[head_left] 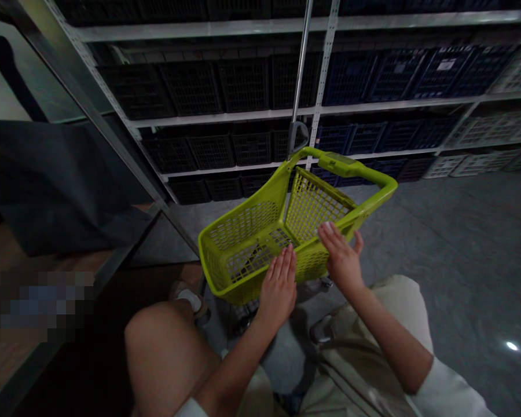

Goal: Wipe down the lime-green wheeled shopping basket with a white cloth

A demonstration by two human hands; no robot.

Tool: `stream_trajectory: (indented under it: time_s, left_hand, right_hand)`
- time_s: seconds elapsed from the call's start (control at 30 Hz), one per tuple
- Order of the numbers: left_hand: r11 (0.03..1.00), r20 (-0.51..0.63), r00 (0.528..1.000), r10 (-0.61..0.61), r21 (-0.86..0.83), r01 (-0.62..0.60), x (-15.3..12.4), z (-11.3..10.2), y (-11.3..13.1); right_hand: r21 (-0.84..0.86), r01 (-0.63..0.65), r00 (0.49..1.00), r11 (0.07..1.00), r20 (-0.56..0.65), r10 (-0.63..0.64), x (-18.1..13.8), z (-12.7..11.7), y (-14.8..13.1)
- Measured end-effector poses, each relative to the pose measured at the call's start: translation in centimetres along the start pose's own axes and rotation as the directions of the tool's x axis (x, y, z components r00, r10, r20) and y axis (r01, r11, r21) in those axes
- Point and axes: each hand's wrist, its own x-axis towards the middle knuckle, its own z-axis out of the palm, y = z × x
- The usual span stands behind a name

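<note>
A small lime-green plastic shopping cart (pixel 235 285) with latticed sides stands between my knees and the shelving. Its basket shows nothing inside apart from the grid floor. My left hand (pixel 279 284) is at the near side rim, fingers stretched out side by side; whether it touches the rim I cannot tell. Further right, my right hand (pixel 342 258) is over the same near rim, close to the cart's handle (pixel 342 165). Its fingers are extended with the thumb apart, and it holds nothing. A grey clip-like holder with a metal pole (pixel 301 69) rises from the handle's far corner.
Metal shelves (pixel 226 116) with black crates (pixel 195 87), dark blue crates (pixel 395 75) and pale crates (pixel 473 130) stand behind the cart. A metal-edged wooden surface (pixel 91 260) with dark cloth (pixel 65 179) lies at left. Grey floor (pixel 473 249) extends on the right.
</note>
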Motion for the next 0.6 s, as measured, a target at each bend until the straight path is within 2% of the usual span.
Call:
stream_trajectory:
  time_s: [0.07,0.13,0.17,0.23,0.33,0.4,0.43,0.5,0.6]
  left_hand:
    - [1.0,-0.006,1.0,0.0,-0.001,0.0,-0.1,0.1,-0.1]
    - [1.0,-0.009,1.0,0.001,0.0,-0.001,-0.2,0.1,-0.3]
    - [1.0,-0.011,1.0,0.004,0.0,-0.004,-0.2,0.0,-0.4]
    - [1.0,-0.008,1.0,0.01,-0.001,-0.01,-0.2,-0.1,-0.5]
    - [1.0,-0.007,1.0,0.008,-0.01,-0.008,-0.2,-0.2,-0.5]
    - [1.0,-0.009,1.0,0.006,-0.013,-0.007,-0.1,-0.2,-0.3]
    - [1.0,-0.009,1.0,0.007,-0.012,-0.007,-0.1,-0.1,-0.2]
    - [1.0,-0.005,1.0,0.005,-0.006,-0.006,0.0,0.0,-0.1]
    - [1.0,-0.002,1.0,0.002,0.001,-0.002,0.0,0.1,0.0]
  right_hand:
    - [0.067,0.103,0.991,0.992,0.075,-0.108,-1.1,0.6,-3.5]
    - [0.115,0.195,0.971,0.974,0.12,-0.208,-1.4,0.6,-4.6]
    - [0.124,0.227,0.961,0.966,0.133,-0.243,-1.1,0.4,-3.9]
    - [0.098,0.236,0.962,0.967,0.12,-0.247,0.1,-0.3,-0.7]
    - [-0.027,0.081,0.997,0.996,-0.008,-0.081,2.1,-1.4,5.3]
    - [-0.072,-0.033,0.997,0.997,-0.076,0.028,2.8,-1.6,7.3]
    - [-0.078,-0.077,0.993,0.994,-0.091,0.07,2.8,-1.4,7.2]
    - [-0.065,-0.113,0.991,0.992,-0.079,0.108,2.1,-0.8,4.8]
    - [0.01,-0.012,1.0,1.0,0.022,0.011,-0.1,0.5,-1.4]
